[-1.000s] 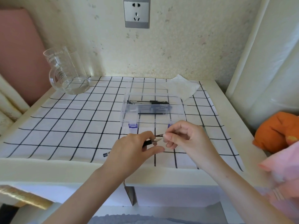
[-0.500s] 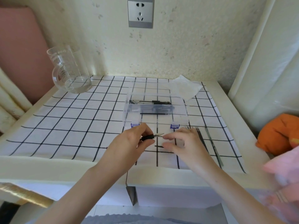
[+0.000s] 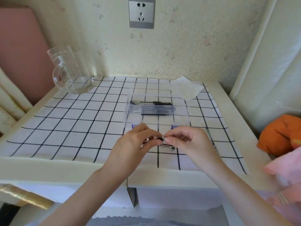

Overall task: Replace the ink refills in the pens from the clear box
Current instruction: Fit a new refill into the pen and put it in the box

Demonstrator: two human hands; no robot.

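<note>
Pen (image 3: 156,139) pinched between left hand (image 3: 132,144) and right hand (image 3: 184,141), low over checked cloth (image 3: 65,128), just before clear box (image 3: 156,110); probably so small parts drop near. More pens (image 3: 151,103) inside box.

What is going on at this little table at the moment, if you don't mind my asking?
A person is working on a pen over the checked cloth. The left hand grips its dark barrel while the right hand pinches the end beside it. The clear box sits open just behind, with more pens and a loose refill inside. Another small pen part lies on the cloth under the hands.
</note>
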